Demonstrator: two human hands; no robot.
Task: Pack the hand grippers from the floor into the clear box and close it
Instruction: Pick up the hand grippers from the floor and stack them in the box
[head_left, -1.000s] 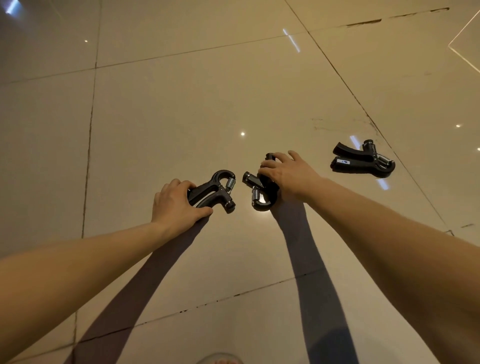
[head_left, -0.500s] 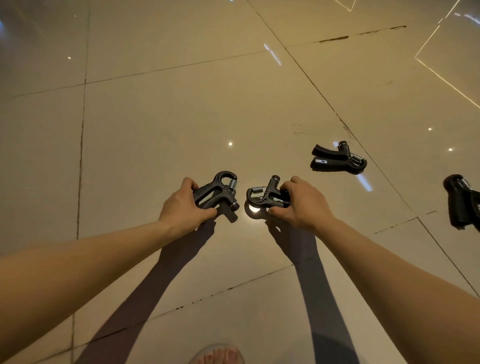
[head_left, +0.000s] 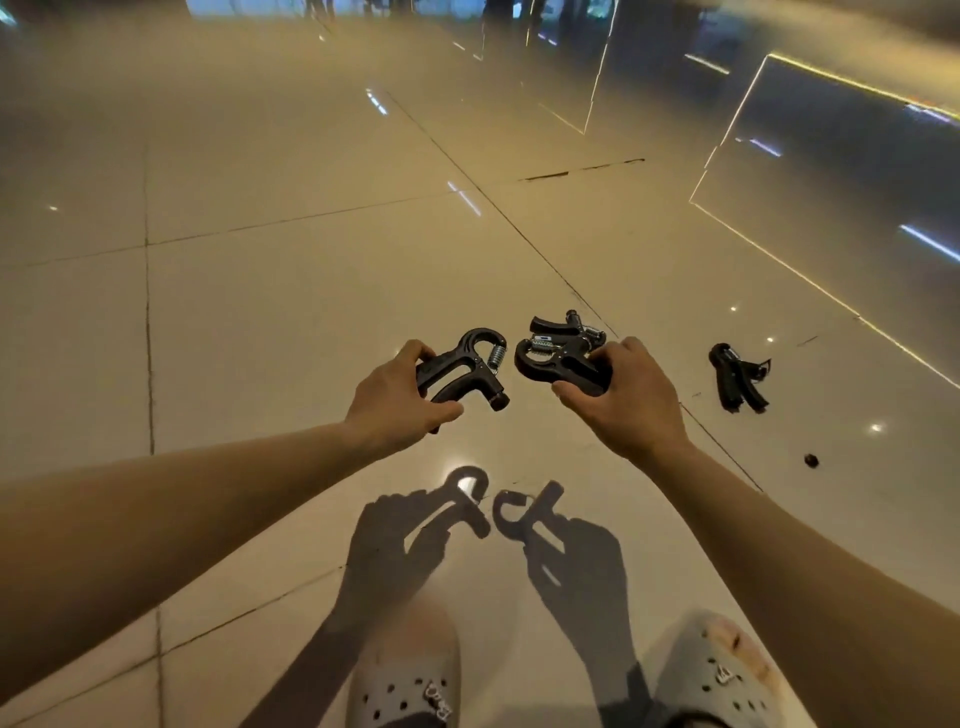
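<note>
My left hand (head_left: 395, 397) grips a black hand gripper (head_left: 462, 369) by its handles, its spring end pointing right, held above the floor. My right hand (head_left: 623, 400) holds a second black hand gripper (head_left: 558, 366) by its handles, its loop end pointing left. Both cast shadows on the tiles below. A third gripper (head_left: 566, 326) lies on the floor just behind the right-hand one. A fourth gripper (head_left: 737, 376) lies on the floor to the right. The clear box (head_left: 841, 171) stands at the far right, its edges glinting.
Glossy beige floor tiles (head_left: 311, 291) stretch ahead and to the left. A small black bit (head_left: 810, 460) lies on the floor right of my right forearm. My feet in pale perforated clogs (head_left: 405, 686) show at the bottom. Another clear panel (head_left: 597, 67) stands further back.
Both hands have lifted their grippers off the floor and drawn them closer to me. The view has risen and tilted up, bringing the clear box, a fourth gripper and my feet into sight.
</note>
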